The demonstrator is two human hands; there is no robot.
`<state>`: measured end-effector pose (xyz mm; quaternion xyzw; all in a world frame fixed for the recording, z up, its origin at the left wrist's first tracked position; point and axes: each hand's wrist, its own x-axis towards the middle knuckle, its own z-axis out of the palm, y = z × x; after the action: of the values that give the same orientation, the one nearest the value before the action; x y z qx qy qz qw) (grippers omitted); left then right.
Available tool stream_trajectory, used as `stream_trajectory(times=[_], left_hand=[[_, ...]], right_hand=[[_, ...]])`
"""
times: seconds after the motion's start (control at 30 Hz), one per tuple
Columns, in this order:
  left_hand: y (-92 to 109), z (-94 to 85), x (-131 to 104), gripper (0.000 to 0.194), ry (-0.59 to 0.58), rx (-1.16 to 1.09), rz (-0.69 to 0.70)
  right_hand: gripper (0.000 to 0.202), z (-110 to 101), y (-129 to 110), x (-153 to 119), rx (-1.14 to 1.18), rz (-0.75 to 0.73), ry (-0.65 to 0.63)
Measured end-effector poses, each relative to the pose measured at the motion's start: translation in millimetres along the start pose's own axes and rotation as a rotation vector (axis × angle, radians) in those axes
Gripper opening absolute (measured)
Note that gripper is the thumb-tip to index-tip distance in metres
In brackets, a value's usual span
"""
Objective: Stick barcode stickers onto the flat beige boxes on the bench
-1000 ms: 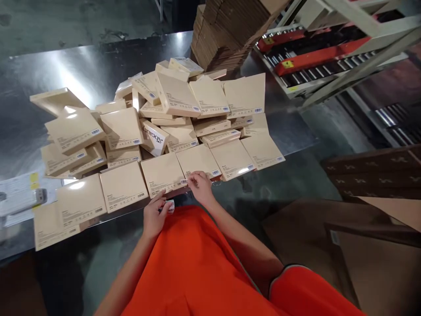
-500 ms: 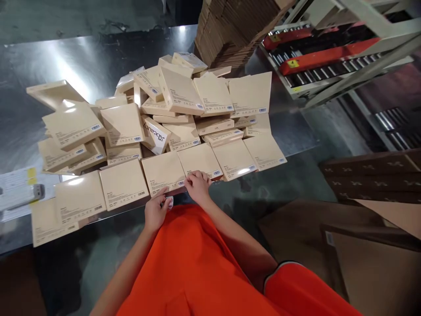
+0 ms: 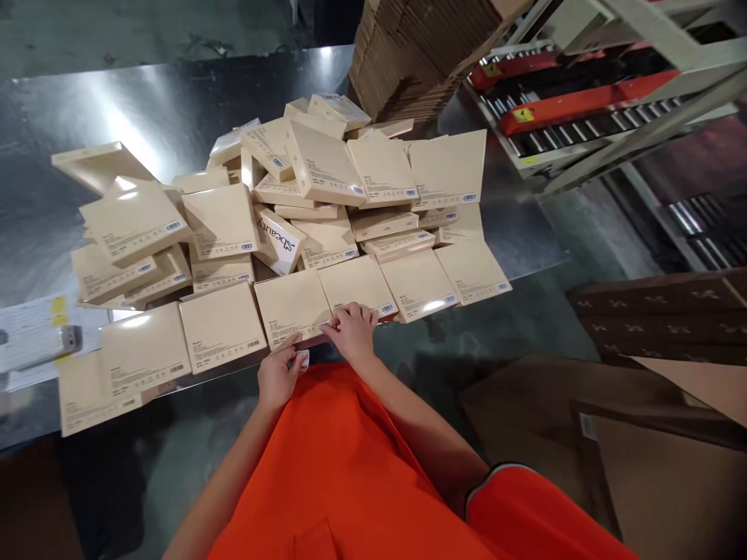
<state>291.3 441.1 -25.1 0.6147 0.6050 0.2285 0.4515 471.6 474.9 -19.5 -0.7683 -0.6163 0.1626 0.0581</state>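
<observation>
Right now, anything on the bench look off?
Yes, two boxes in the loose pile. The lettered box sits askew, showing large black lettering where most visible boxes show small print. The back-left box sits tilted, out of line with the front row. No spill or clear damage visible.

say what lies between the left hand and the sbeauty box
In the head view, a front-row beige box lies between the left hand and the Sbeauty box.

The only camera, worn on the person's head, looks forward and steeply down past an orange garment (image 3: pixel 327 459) at cream boxes (image 3: pixel 292 299) close by.
</observation>
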Motion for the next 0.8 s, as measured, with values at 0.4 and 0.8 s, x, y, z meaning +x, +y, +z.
stream_trajectory(times=[0.4,0.8], left_hand=[[10,-18.6,-9,0.028,0.181,-0.176,0.033],[6,-63.3,-33,0.024,0.112,-0.581,-0.052]], right_hand=[[0.009,-19,-17,-11,0.269,-0.04,-0.026],[0.014,-11,-100,-57,1.321,-0.021,-0.42]])
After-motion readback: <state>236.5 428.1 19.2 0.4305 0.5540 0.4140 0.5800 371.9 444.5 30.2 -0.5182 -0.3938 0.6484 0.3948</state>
